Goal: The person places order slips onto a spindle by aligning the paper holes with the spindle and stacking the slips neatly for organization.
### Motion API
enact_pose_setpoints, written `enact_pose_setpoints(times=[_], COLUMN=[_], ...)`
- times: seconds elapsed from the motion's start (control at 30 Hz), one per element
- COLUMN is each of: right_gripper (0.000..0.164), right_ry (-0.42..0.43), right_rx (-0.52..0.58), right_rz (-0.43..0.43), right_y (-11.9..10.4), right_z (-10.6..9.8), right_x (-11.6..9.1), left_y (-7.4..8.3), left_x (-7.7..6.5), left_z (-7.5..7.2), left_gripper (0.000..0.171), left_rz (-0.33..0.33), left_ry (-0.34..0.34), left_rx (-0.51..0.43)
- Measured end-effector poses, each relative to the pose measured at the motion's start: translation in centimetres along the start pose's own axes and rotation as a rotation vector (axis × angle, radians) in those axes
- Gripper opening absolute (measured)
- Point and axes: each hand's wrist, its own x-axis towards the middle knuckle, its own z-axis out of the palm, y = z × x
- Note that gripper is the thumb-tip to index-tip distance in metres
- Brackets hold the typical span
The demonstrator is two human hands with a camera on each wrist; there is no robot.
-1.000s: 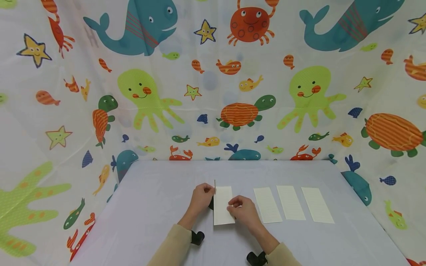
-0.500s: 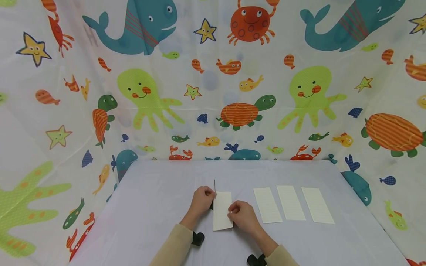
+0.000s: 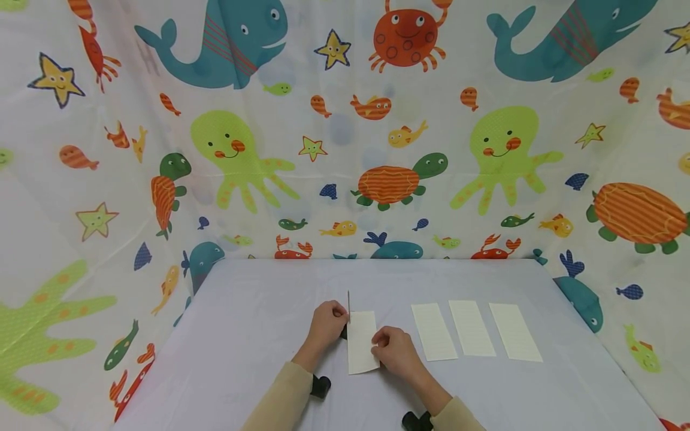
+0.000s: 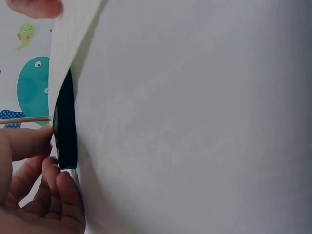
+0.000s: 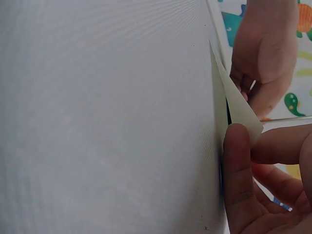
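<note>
A cream sheet of paper (image 3: 362, 344) hangs at the middle of the table, raised off it. My left hand (image 3: 327, 323) pinches its left edge, right beside a thin brown rod (image 3: 348, 302) that sticks up past the sheet. Below the paper in the left wrist view is a dark flat object (image 4: 66, 126), perhaps the rod's base, mostly covered. Thumb and forefinger of my right hand (image 3: 396, 348) pinch the paper's right edge. The right wrist view has the sheet (image 5: 242, 114) bent between those fingers. Whether the rod pierces the paper I cannot tell.
To the right, three ruled cream sheets lie in a row: the nearest sheet (image 3: 434, 332), the middle sheet (image 3: 471, 328) and the far sheet (image 3: 515, 333). A white cloth covers the table (image 3: 242, 335). Behind it hangs a curtain (image 3: 334, 179) with sea animals.
Since one second ago the sheet has shifted down in the head view along the rod, with both hands lowered slightly. Over the last half second hardly anything has moved.
</note>
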Motion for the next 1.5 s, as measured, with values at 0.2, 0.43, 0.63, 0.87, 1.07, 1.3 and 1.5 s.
enact_pose_setpoints(times=[0.2,0.43,0.63,0.87,1.07,1.3,1.5], right_gripper=[0.01,0.009,0.01,0.01,0.011,0.008,0.008], right_ry=[0.003,-0.017,-0.03,-0.042,-0.057,-0.099,-0.126], right_rx=[-0.031,-0.026,-0.028,-0.038,-0.034,-0.065,-0.102], right_rz=[-0.005,-0.016,-0.022,-0.018,-0.026,-0.038,-0.044], right_y=[-0.1,-0.3,-0.3,-0.6,-0.5,-0.9,-1.1], right_z=[0.0,-0.1,-0.1,-0.5,-1.1,-2.0,-2.8], right_x=[-0.1,-0.1,-0.2,-0.6,-1.0,-1.8,-2.8], left_y=[0.2,0.2,0.0,0.1,0.3,0.3,0.1], left_x=[-0.8,-1.4,-1.7,-1.7,-1.8,-1.7,-1.8], left_z=[-0.9,-1.4,-1.3,-1.3,-1.1,-0.8,-0.9], left_gripper=[0.01,0.025,0.031,0.032,0.034,0.035,0.035], left_rz=[0.007,0.037,0.029,0.005,0.004,0.003,0.017], left_ry=[-0.013,-0.172,-0.193,-0.192,-0.181,-0.182,-0.172], left_rx=[0.049,0.076,0.101,0.108,0.112,0.084,0.056])
